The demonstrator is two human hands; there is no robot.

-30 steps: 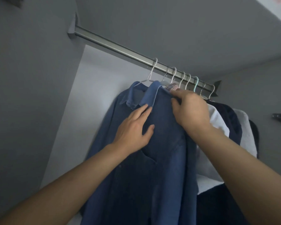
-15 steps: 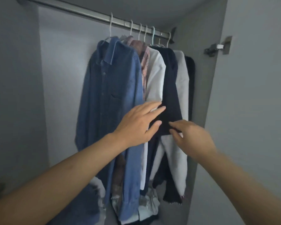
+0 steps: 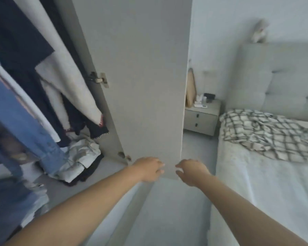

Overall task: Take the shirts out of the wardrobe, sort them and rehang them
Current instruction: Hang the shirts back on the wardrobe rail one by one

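both hands, left hand [image 3: 148,168] and right hand [image 3: 191,172], loosely curled (empty) before the wardrobe door [image 3: 140,77].

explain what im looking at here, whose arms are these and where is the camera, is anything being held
There is no machine here. A person wears a wide-angle camera on their head, so you see their own two bare arms reaching forward and down. There is only this one view.

The left hand and the right hand are both in front of the lower edge of the open wardrobe door. Neither holds anything; the fingers look loosely curled, though the picture is blurred.

On the left, shirts hang inside the wardrobe: a blue denim shirt, a dark navy one and a cream one. A heap of crumpled clothes lies on the wardrobe floor.

On the right is a bed with a checked blanket, and beside it a small nightstand with a few small items on top.
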